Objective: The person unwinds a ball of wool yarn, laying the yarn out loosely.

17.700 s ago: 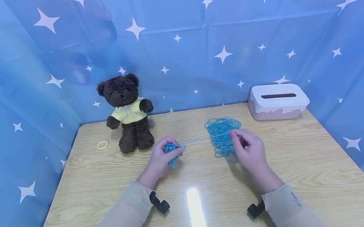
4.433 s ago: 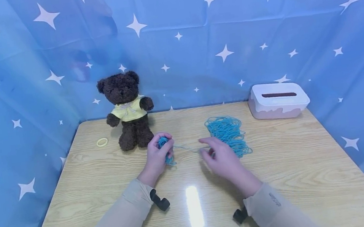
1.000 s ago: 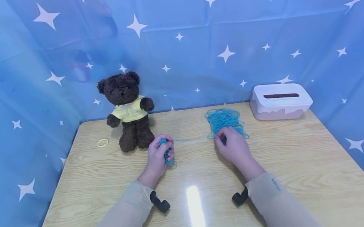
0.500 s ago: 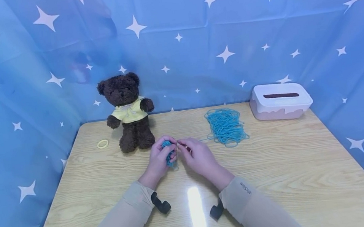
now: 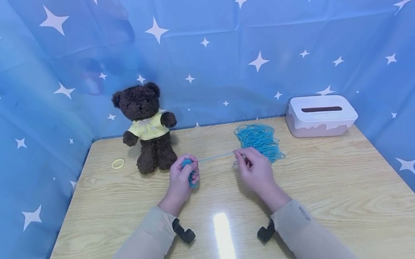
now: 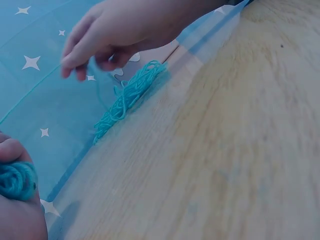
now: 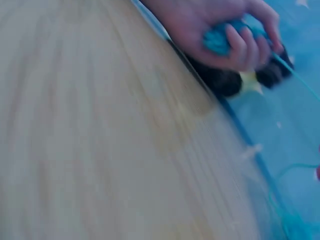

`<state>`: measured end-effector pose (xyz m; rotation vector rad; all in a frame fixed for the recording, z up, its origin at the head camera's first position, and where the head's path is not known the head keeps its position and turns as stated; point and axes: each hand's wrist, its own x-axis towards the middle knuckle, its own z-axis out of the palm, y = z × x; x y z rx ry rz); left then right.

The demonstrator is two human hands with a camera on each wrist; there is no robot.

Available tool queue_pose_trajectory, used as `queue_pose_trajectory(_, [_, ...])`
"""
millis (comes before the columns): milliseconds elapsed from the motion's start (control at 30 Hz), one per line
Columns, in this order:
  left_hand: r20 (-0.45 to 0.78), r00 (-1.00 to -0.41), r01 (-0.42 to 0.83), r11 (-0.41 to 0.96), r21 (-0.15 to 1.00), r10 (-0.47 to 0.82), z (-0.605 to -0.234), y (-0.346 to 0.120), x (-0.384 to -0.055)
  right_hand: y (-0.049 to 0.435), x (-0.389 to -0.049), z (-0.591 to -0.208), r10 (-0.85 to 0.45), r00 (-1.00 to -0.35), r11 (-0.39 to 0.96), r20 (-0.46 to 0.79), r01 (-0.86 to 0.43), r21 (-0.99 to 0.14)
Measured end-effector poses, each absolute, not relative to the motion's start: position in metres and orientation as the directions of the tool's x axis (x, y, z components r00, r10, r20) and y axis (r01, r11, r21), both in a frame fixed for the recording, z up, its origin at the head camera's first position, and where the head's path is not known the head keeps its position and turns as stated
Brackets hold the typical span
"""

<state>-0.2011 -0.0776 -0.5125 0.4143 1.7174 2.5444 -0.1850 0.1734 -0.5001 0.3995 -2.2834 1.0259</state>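
Observation:
My left hand holds a small wound bundle of blue yarn in its curled fingers. From it a single strand of yarn runs nearly straight to my right hand, whose thumb and fingertips pinch it. Behind the right hand a loose, looped pile of the same yarn lies on the table, its near part hidden by that hand. The left wrist view shows the right hand raised above the pile. In the right wrist view, the bundle bulges out of the left hand's grip.
A brown teddy bear in a yellow top stands at the back left of the wooden table. A yellow ring lies beside it. At the back right is a white and pink tissue box. A blue starry curtain surrounds the table.
Half a second ago my right hand was up against the left; it has moved right to the pile, stretching the strand out between them. The left hand has kept its place and its hold.

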Motion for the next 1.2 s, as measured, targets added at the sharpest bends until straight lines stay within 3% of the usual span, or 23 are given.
queue_pose_trajectory(267, [0.192, -0.971, 0.125, -0.385, 0.915, 0.142, -0.512, -0.077, -0.202, 0.230, -0.182, -0.505, 0.070, -0.726, 0.705, 0.684, -0.449, -0.549])
queue_pose_trajectory(500, [0.197, -0.976, 0.146, -0.383, 0.912, 0.096, -0.513, -0.078, -0.203, 0.268, -0.175, -0.508, 0.149, -0.753, 0.746, 0.641, -0.341, -0.573])
queue_pose_trajectory(900, [0.198, -0.980, 0.189, -0.316, 0.930, -0.005, -0.513, -0.079, -0.204, 0.290, -0.170, -0.503, 0.268, -0.914, 0.833, 0.305, 0.062, -0.549])
queue_pose_trajectory(1200, [0.180, -0.983, 0.155, -0.334, 0.930, 0.044, -0.512, -0.078, -0.203, 0.292, -0.169, -0.502, 0.225, -0.962, 0.861, 0.156, 0.122, -0.493])
